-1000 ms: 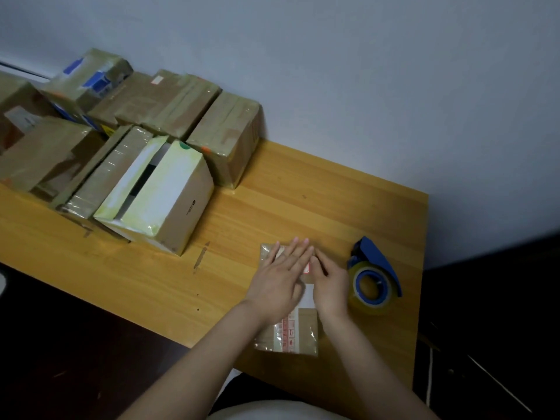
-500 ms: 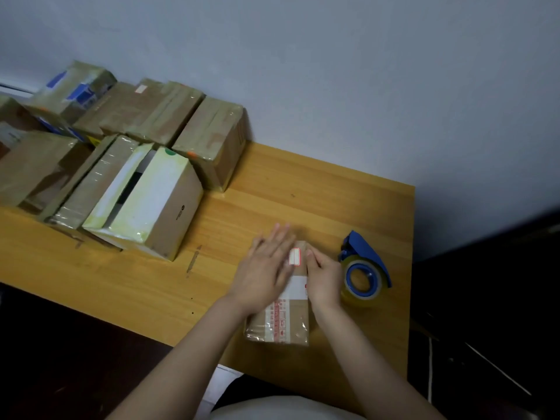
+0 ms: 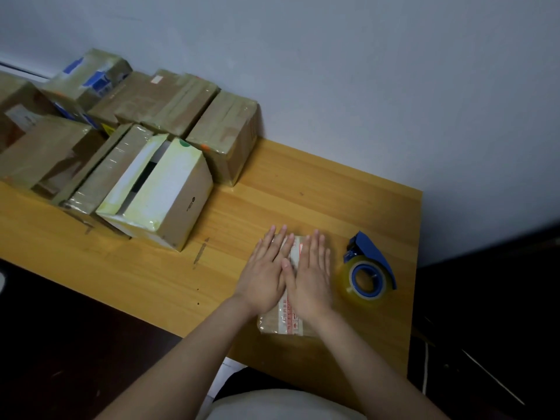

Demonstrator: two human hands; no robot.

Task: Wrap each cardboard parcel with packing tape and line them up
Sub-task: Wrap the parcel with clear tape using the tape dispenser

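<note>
Parcel with unreadable red print, left hand and right hand pressed flat on it, fingers straight

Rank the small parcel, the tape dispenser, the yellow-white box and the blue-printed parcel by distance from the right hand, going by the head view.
1. small parcel: directly under the right hand, which presses flat on it.
2. tape dispenser: just to the hand's right, not touching.
3. yellow-white box: up and to the left.
4. blue-printed parcel: farthest back, far left.
</note>
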